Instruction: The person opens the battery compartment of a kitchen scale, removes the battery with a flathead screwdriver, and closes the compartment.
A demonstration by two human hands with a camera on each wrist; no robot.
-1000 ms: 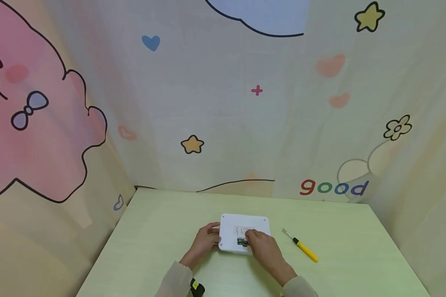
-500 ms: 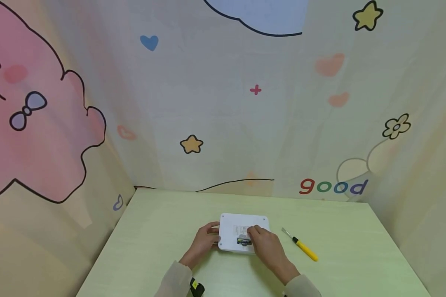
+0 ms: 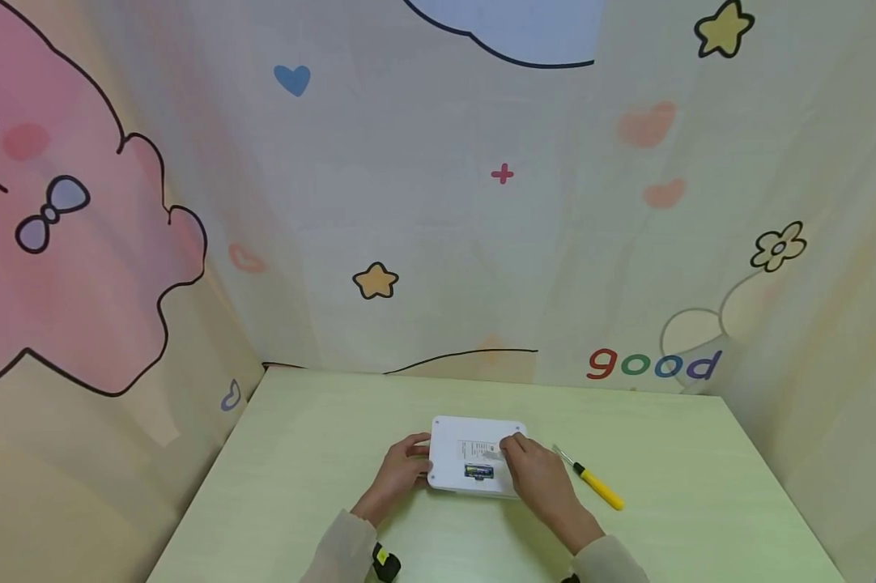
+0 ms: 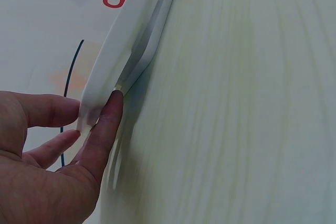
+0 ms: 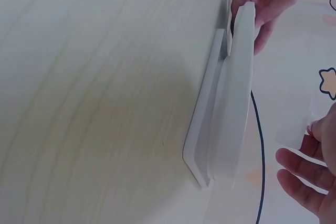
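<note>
A white flat device (image 3: 445, 453) lies back side up on the table, with a printed label and screw holes at its corners. In its uncovered battery compartment sits a dark battery (image 3: 478, 471). My left hand (image 3: 400, 471) grips the device's left edge between thumb and fingers, which the left wrist view also shows. Over the right part of the device, my right hand (image 3: 543, 482) pinches a small clear plastic film (image 5: 292, 134). In the right wrist view the device (image 5: 231, 108) is seen edge-on, with a gap along its side.
To the right of the device lies a screwdriver (image 3: 598, 486) with a yellow and black handle. A black thing with a yellow mark (image 3: 385, 563) shows beside the left sleeve. A printed curtain (image 3: 438, 202) hangs behind the pale wooden table (image 3: 299, 437).
My right hand has drawn back to the right from the battery compartment with the clear film, baring the battery. The left hand keeps its hold on the device.
</note>
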